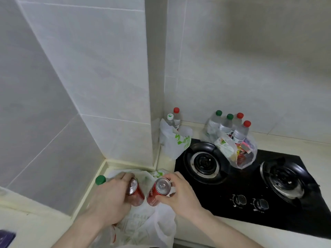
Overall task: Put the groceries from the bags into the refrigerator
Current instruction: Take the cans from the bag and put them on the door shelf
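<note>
My left hand [112, 196] grips a red soda can [137, 193] and my right hand [180, 194] grips a second red soda can [158, 191]. Both cans hang just above a white plastic bag [143, 224] on the counter in front of me. A green-capped bottle [100, 180] stands in that bag, left of my left hand. A second white bag with green print [174, 143] holds bottles in the corner. A clear bag [238, 153] with several water bottles and colourful packets sits on the stove. No refrigerator is in view.
A black two-burner gas stove [250, 183] fills the counter to the right, with two knobs [250, 202] at its front. Tiled walls and a jutting column [107, 86] close in the left and back. A dark object [6, 238] lies at the lower left.
</note>
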The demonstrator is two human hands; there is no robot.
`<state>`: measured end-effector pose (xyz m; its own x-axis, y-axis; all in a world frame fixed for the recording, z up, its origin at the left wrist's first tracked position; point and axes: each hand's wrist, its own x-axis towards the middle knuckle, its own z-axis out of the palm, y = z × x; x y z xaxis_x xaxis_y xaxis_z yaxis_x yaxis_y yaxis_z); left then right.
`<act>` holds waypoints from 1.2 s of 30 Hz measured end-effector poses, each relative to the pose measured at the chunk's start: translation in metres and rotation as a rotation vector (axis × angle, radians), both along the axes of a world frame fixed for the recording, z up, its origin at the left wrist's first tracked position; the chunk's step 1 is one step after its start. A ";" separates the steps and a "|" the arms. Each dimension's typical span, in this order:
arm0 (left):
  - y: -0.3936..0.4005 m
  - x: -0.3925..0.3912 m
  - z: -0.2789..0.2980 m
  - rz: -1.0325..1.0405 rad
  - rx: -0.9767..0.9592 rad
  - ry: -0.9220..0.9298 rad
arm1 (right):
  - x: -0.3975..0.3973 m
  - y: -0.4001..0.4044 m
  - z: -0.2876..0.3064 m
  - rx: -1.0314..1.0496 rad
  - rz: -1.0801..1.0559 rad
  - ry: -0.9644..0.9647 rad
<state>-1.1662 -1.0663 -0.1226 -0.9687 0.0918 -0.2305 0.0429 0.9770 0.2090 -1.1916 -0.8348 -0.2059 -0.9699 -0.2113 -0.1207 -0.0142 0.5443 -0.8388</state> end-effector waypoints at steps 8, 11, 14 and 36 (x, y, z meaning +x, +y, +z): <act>0.081 -0.026 0.018 -0.142 0.215 0.219 | 0.035 0.107 0.069 -0.103 -0.299 0.085; 0.127 -0.038 0.023 -0.214 0.379 0.192 | 0.052 0.148 0.086 -0.098 -0.415 0.111; 0.180 -0.045 0.029 -0.293 0.497 0.179 | 0.073 0.189 0.099 -0.102 -0.535 0.136; 0.604 0.071 0.072 -1.043 0.850 -0.080 | 0.336 0.463 0.137 0.011 -1.427 0.254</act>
<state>-1.0949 -0.4623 -0.0509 -0.3465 0.9133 0.2140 0.6402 0.0635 0.7656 -0.8556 -0.3716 -0.0694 -0.3448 0.9345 0.0880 0.3903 0.2280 -0.8920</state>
